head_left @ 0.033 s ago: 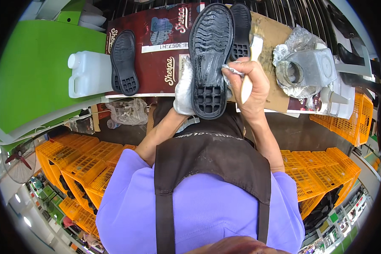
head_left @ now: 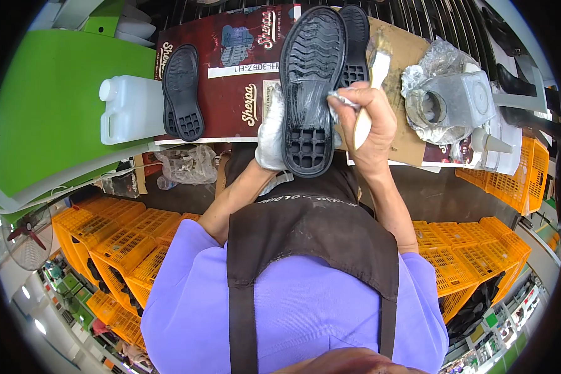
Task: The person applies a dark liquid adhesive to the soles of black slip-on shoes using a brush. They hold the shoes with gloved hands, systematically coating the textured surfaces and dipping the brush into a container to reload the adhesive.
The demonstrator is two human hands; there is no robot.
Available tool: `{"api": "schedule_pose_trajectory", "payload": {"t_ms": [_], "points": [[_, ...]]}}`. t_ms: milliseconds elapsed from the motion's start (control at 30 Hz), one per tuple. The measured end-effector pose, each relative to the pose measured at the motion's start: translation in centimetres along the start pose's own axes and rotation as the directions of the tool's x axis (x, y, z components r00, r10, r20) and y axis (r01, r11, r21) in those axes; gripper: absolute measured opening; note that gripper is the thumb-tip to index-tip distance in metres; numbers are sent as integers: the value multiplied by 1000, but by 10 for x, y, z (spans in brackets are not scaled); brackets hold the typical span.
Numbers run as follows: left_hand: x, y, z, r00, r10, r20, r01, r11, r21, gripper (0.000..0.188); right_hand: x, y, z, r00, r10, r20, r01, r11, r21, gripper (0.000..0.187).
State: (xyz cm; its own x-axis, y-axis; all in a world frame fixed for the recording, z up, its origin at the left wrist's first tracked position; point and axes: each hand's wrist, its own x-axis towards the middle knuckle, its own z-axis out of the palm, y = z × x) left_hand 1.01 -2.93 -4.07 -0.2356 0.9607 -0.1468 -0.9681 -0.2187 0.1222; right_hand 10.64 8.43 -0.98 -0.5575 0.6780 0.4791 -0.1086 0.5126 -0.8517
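While my gloved left hand (head_left: 271,138) grips the black shoe sole (head_left: 310,87) tread-up above the tabletop (head_left: 411,146), my right hand (head_left: 366,128) – fingers clamped on a brush (head_left: 369,93) – touches its glossy middle; another sole (head_left: 182,92) lies on red cardboard (head_left: 243,68).

a worker in a purple shirt and dark apron (head_left: 311,243) holds a black shoe sole (head_left: 310,87) tread-up in a white-gloved left hand (head_left: 271,137), while the bare right hand (head_left: 368,124) grips a brush (head_left: 371,93) against the sole's glossy middle. a second black sole (head_left: 182,92) lies on flattened maroon cardboard (head_left: 230,81), and a third (head_left: 357,43) rests just behind the held one. a white plastic jug (head_left: 128,109) sits at left, a foil-wrapped grey container (head_left: 452,100) at right, orange crates (head_left: 118,243) below.
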Motion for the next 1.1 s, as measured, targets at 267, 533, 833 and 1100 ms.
{"api": "schedule_pose_trajectory", "payload": {"t_ms": [267, 533, 833, 1100], "points": [[5, -10, 2, 996, -60, -60, 62, 998, 26, 66, 36, 43, -20, 971, -161, -175, 114, 961, -252, 16], [8, -2, -12, 972, -116, 203, 103, 992, 72, 61, 28, 19, -42, 988, -29, -149, 5, 987, -161, 14], [5, 1, -5, 1000, 23, 4, -23, 977, 211, 57, -30, -33, -31, 956, 238, 171, -261, 958, 122, 25], [1, -8, 2, 1000, 11, 3, -11, 991, 134, 58, -33, -22, -24, 967, 179, 180, -203, 972, 122, 24]]}}
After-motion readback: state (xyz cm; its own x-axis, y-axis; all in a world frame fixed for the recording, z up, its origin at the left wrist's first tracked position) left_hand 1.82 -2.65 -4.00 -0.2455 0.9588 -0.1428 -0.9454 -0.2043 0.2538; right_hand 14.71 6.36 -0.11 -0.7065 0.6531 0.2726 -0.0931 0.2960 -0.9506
